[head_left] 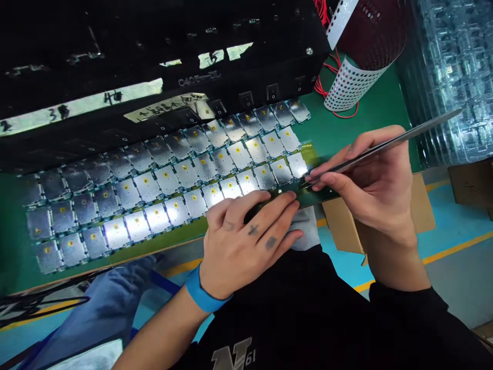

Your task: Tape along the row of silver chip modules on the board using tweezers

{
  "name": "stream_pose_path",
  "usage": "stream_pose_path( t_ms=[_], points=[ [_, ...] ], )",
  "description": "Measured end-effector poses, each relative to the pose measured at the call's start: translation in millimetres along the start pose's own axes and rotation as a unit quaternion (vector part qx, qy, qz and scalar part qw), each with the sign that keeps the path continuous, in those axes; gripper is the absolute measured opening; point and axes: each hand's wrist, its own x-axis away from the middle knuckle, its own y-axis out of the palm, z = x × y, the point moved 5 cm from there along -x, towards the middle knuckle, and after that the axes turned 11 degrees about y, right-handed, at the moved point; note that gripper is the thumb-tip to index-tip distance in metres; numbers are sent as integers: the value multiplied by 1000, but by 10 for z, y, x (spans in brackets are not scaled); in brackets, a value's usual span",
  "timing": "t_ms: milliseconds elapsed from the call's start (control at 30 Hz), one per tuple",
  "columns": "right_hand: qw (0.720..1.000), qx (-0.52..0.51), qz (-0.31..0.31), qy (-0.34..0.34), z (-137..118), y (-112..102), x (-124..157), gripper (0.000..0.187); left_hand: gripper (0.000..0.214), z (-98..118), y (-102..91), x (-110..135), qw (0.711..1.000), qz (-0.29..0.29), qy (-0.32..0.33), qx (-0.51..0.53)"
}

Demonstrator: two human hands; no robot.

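My right hand [379, 177] is closed around a pair of metal tweezers [400, 136], gripped like a pen with the long end pointing up and right. The working tips are near the right end of the front row and partly hidden by my fingers. My left hand [246, 241], wearing a blue wristband [204, 293], lies palm down at the table's front edge with its fingers stretched toward the tweezers. What lies under its fingertips is hidden. Three rows of small circuit boards with shiny square metal plates [167, 180], many with a yellow mark, stand beside both hands.
A black switch box [231, 61] with taped, handwritten labels stands behind the boards. At the right are a perforated white metal sheet [352, 87], red wires [321, 87] and stacked clear plastic trays [458, 77]. Cardboard [342, 226] sits below the green tabletop [379, 108].
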Motion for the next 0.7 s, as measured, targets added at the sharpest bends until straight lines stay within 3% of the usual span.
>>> stream_pose_path(
  t_ms=[500,700],
  points=[
    [999,-23,22,5,11,15,-5,36,30,-7,16,-4,1000,-8,-21,22],
    [997,-43,60,18,-50,-22,-82,39,30,-5,-31,-37,999,-40,-18,23]
  ],
)
